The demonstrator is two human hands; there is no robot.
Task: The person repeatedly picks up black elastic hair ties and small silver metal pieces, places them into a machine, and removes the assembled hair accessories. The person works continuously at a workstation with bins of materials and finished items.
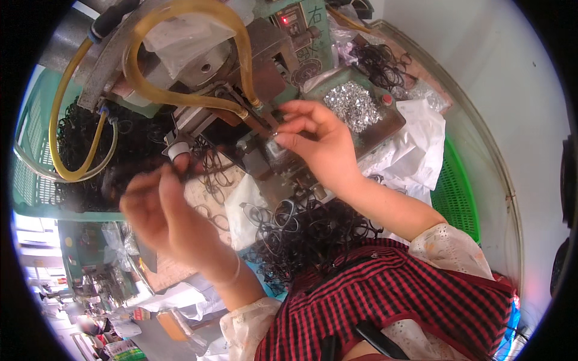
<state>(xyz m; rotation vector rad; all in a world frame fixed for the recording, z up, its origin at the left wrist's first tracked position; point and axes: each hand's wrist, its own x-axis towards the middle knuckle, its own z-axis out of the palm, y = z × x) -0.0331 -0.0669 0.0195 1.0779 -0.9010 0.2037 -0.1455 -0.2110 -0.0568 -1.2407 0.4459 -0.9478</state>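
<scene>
My right hand (325, 144) is at the metal jaws (260, 125) of a bench machine (259, 48). Its thumb and fingers pinch together there, around something too small to make out. Just beyond that hand, a tray (385, 129) holds a heap of small shiny metal pieces (352, 105). My left hand (165, 210) is raised to the left of the machine, close to a whitish round part (178, 149). Motion smears its fingers, so whether they hold anything is unclear. Thin black loops (214, 174) hang between the hands.
A tangle of black loops (319, 234) lies at my lap. More fill a pale green basket (45, 144) at the left and sit at the back right (382, 63). Yellow hoses (135, 72) arch over the machine. White plastic (421, 141) and a bright green basket (454, 192) are at the right.
</scene>
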